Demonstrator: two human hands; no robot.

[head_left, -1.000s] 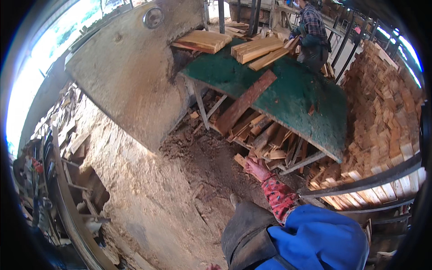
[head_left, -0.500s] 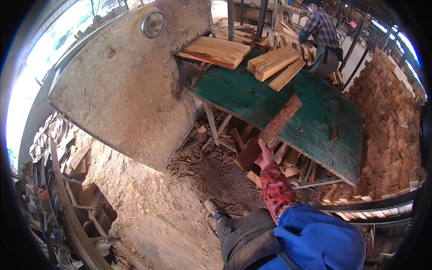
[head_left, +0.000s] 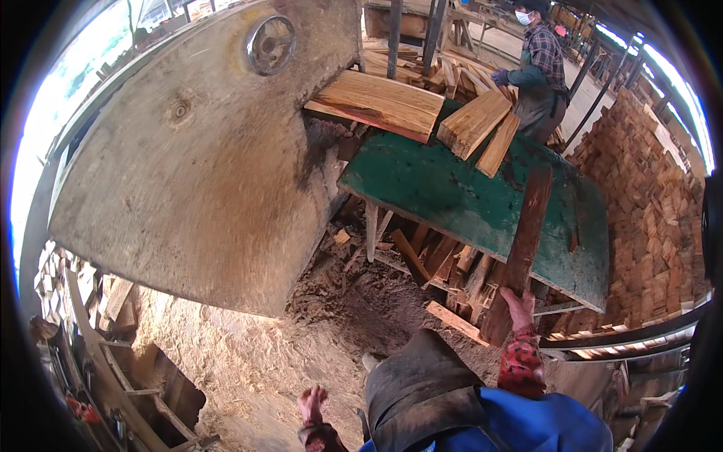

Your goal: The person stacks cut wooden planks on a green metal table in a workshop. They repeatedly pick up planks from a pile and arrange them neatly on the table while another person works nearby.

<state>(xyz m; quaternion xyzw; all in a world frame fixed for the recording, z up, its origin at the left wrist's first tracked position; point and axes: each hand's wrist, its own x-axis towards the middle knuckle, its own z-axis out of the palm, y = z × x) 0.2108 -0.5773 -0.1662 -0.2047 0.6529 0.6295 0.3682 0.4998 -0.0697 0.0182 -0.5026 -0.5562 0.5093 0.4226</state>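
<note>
My right hand [head_left: 518, 307] grips the near end of a long, dark, bark-faced slab of wood [head_left: 525, 226]. The slab's far part rests over the green tabletop [head_left: 444, 184], and its near end sticks out past the front edge. My left hand [head_left: 312, 404] hangs low, away from the table, holding nothing, with its fingers loosely bent and apart. At the table's far side lie a wide sawn board [head_left: 380, 99], a thick timber block [head_left: 474, 122] and a narrow strip of wood [head_left: 498, 145].
A large, dusty machine panel [head_left: 196, 173] with a handwheel [head_left: 271, 45] stands on the left. Offcuts [head_left: 452, 264] fill the space beneath the table. Stacked wood pieces [head_left: 640, 218] line the right. Sawdust [head_left: 241, 361] covers the floor. A masked co-worker [head_left: 538, 68] stands beyond the table.
The slab has swung to the right and points more directly away from me, with my right hand still on it. My left hand has come into view. The co-worker has straightened up.
</note>
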